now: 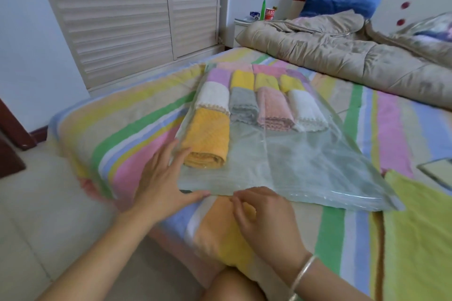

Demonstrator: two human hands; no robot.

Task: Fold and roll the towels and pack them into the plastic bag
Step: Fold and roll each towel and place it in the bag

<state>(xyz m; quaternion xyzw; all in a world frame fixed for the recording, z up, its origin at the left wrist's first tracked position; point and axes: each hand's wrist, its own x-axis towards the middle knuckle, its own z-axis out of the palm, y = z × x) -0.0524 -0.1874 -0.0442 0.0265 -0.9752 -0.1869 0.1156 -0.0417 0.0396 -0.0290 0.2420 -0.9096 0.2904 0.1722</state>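
Bedroom, work laid out on a bed with a pastel striped sheet (122, 134).

- The large clear plastic bag (305, 161) lies flat on the sheet, mouth towards the near edge. Lying flat, it lets the rolls sit side by side in rows instead of heaping.
- Far end of the bag: rolled yellow towels (242, 79), with pink and lilac ones beyond. Next row, left to right: white rolled towel (212, 98), grey rolled towel (244, 102), pink rolled towel (274, 110) and another white one.
- The orange rolled towel (208, 139) starts the nearest row, tucked against the bag's left side. The space to its right is unfilled.
- Left grip (161, 178): bare hand, fingers straight and spread, pressing the bag's near-left corner just beside the orange roll. It likely pins the slippery film.
- Right grip (264, 217): fingers curled narrow at the bag's near lip, seemingly pinching the film, probably to part or straighten the opening.
- The flat lime-green towel (415, 227) lies outside the bag at near right, unrolled; presumably next in.
- The crumpled beige quilt (342, 56) is heaped at far right, well apart from the work.
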